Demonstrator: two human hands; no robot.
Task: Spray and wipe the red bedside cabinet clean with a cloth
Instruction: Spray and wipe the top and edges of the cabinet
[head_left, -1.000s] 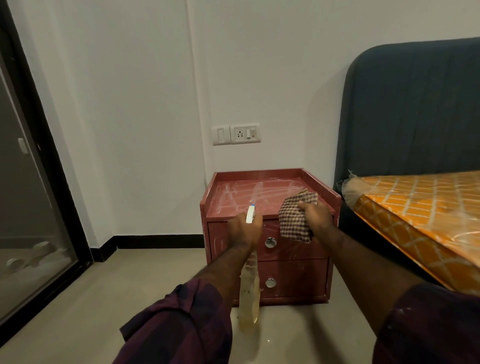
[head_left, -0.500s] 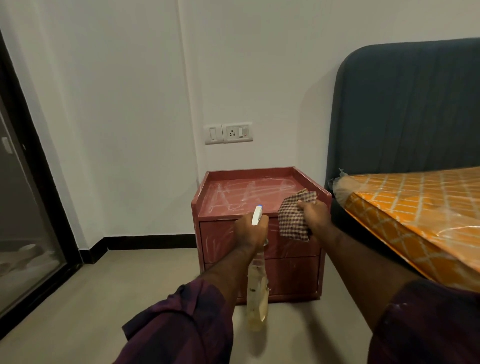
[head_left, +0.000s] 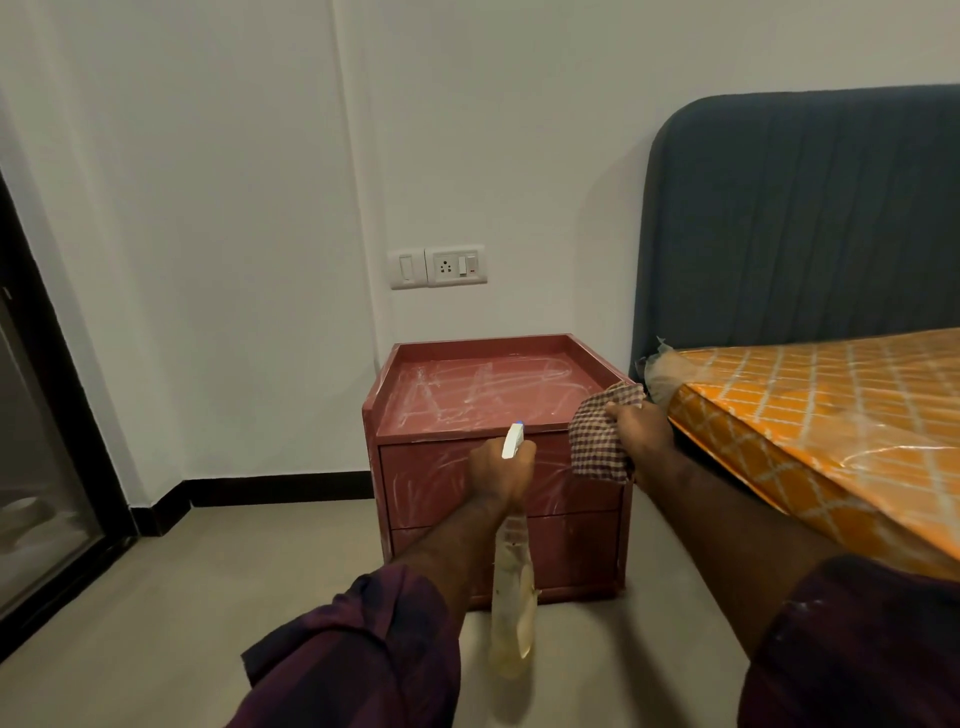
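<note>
The cabinet (head_left: 498, 462) is a small red box standing on the floor (head_left: 156, 597) against the far wall (head_left: 208, 208), just left of the bed. Its top is a shallow tray with a raised lip on the left, far and right sides, and the surface is covered in whitish smears and looping streaks. The front has two drawers, one above the other; the upper one carries the same pale scribbled marks, thickest toward its left part, while the lower one looks darker with only a few flecks along its left edge. The left hand (head_left: 501, 470) is in front of the upper drawer, its grip closed around the neck of a spray bottle (head_left: 514, 597) whose white head with a blue tip points up at the cabinet's near top edge; the clear, yellowish body hangs down below the wrist. The right hand (head_left: 641, 434) is at the cabinet's near right corner, its grip closed on a bunched checked cloth (head_left: 597, 436) that drapes over that corner and the upper drawer's right end. Both forearms come out of dark maroon sleeves (head_left: 363, 649). To the right lies an orange quilted mattress (head_left: 831, 415) in clear plastic wrap, backed by a dark blue headboard (head_left: 805, 218). A white switch and socket plate (head_left: 439, 266) sits on the wall above the cabinet, and a dark-framed glass door (head_left: 47, 441) stands at the far left.
</note>
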